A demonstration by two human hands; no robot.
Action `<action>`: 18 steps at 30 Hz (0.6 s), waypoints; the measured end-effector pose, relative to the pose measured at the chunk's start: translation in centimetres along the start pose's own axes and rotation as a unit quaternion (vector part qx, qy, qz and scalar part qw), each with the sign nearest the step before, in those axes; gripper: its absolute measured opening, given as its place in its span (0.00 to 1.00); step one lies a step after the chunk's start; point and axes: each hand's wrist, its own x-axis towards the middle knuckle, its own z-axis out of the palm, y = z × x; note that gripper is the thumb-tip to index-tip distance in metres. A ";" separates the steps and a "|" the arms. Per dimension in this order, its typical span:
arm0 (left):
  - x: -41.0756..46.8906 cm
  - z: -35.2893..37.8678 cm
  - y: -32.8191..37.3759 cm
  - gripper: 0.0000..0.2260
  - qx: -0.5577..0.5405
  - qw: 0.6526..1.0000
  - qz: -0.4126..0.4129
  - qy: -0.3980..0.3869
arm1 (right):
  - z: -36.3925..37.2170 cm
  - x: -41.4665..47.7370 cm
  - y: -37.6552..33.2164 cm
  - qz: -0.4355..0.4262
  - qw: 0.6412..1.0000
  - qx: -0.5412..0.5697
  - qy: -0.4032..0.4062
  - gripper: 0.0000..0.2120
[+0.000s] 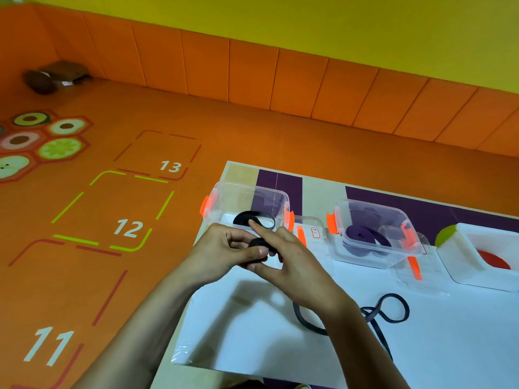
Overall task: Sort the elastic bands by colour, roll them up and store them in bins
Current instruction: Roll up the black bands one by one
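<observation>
Black elastic band [259, 244], partly rolled into a tight coil, sits between both hands just above the white sheet [252, 332], a little below centre in my view. I see the left hand [224, 248] gripping the coil, its thumb pressed flat on the coil's near face and the fingers curled behind. The right hand [292, 259] comes in from 5 o'clock and is clamped on the coil from the other side, with the index finger stretched over its top and the thumb tucked under it.

At 12 o'clock from the hands, just beyond the fingertips, stands the clear bin [224, 197] with orange latches; one black coil [252, 219] lies on its floor. At 3 o'clock from that bin is a second clear bin [393, 214], holding purple bands [362, 235]. Further along at 3 o'clock, at the frame edge, a white bin [466, 248] shows a red band [494, 261] inside. A clear lid lies under each clear bin, though I cannot tell exactly how.

At 4 o'clock from the hands a loose black band [393, 307] lies in open loops on the sheet, partly hidden by the right forearm.

At 9 o'clock the orange floor [252, 130] carries dashed boxes numbered 11, 12 and 13.
</observation>
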 end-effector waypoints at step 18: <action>-0.6 -1.8 0.5 0.07 0.072 0.995 0.045 0.047 | -0.9 -0.2 1.8 -0.052 0.987 -0.020 0.149 0.18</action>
